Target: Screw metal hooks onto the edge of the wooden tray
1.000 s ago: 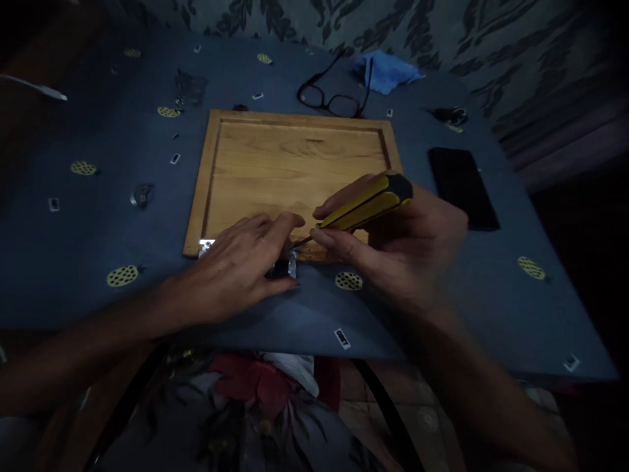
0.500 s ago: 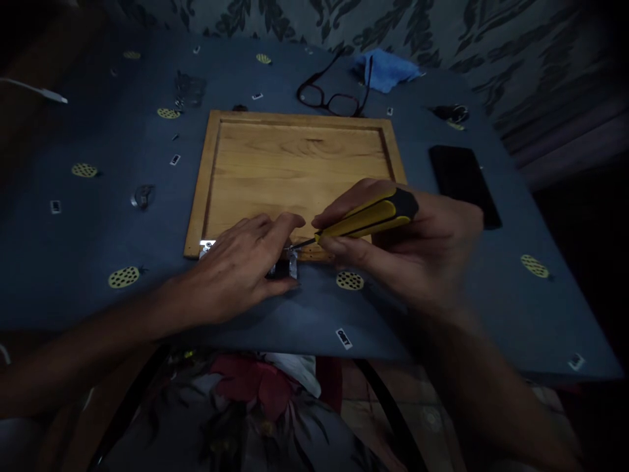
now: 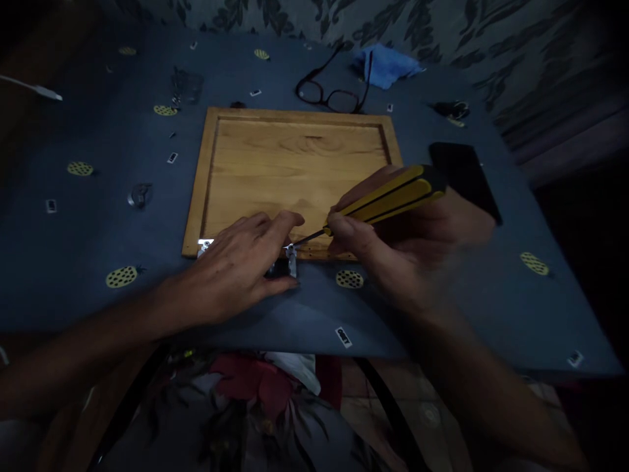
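Observation:
A framed wooden panel (image 3: 285, 164) lies flat on the cloth. My left hand (image 3: 240, 255) is bent over its near edge, gripping a shiny metal fitting (image 3: 291, 257) with a dark part between its arms. Most of this fitting is hidden under my fingers; one bright end with a screw shows at the left. In my right hand (image 3: 393, 242) is a yellow and black screwdriver (image 3: 393, 196), slanting down to the left. Its tip meets the right end of the fitting, where a small screw seems to be.
Eyeglasses (image 3: 327, 95) and a blue cloth (image 3: 388, 67) lie behind the panel. A black flat case (image 3: 462, 177) is at the right. A small metal piece (image 3: 140, 195) and a clear bag (image 3: 187, 86) sit to the left, with a white cable (image 3: 44, 90) farther out.
My right hand has turned and shifted slightly right, with the screwdriver handle now farther right and higher. The left hand stays on the fitting.

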Motion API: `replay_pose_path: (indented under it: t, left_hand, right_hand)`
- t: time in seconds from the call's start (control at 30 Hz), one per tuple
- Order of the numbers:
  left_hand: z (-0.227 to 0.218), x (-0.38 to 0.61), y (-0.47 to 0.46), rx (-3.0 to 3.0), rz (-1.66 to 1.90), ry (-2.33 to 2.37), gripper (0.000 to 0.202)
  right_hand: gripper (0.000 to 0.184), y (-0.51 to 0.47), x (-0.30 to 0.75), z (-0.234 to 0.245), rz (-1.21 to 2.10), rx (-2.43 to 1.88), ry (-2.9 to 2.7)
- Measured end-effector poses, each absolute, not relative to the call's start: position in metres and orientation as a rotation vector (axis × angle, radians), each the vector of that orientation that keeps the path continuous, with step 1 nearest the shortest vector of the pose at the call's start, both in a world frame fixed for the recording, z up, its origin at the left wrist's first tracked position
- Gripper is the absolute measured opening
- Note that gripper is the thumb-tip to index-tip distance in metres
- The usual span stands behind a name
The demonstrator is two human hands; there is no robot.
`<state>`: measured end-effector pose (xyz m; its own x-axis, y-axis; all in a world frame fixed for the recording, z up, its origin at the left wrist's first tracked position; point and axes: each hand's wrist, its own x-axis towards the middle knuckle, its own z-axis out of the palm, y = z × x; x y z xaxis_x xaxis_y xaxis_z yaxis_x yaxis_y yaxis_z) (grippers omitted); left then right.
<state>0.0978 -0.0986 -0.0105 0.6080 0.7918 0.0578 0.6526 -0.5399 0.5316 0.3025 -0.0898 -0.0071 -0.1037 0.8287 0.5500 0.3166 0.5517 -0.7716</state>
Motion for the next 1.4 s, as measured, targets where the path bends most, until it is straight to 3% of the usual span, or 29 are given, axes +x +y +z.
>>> replay_pose_path:
  t: [0.4, 0.8, 1.23, 1.4]
  left_hand:
    - [-0.012, 0.098, -0.099, 2.367, 0.410, 1.145, 0.054]
    - [-0.013, 0.099, -0.098, 2.439, 0.366, 1.157, 0.064]
    - [-0.014, 0.098, -0.099, 2.430, 0.418, 1.157, 0.054]
    - [-0.015, 0.097, -0.099, 2.395, 0.448, 1.136, 0.057]
  right_hand:
    - [0.030, -0.092, 0.301, -0.003, 0.594, -1.013, -1.714]
    - [0.014, -0.081, 0.312, 0.006, 0.796, -0.784, -1.892]
    - [0.027, -0.080, 0.307, -0.003, 0.555, -0.846, -1.885]
    - [0.022, -0.085, 0.306, -0.006, 0.568, -0.902, -1.792]
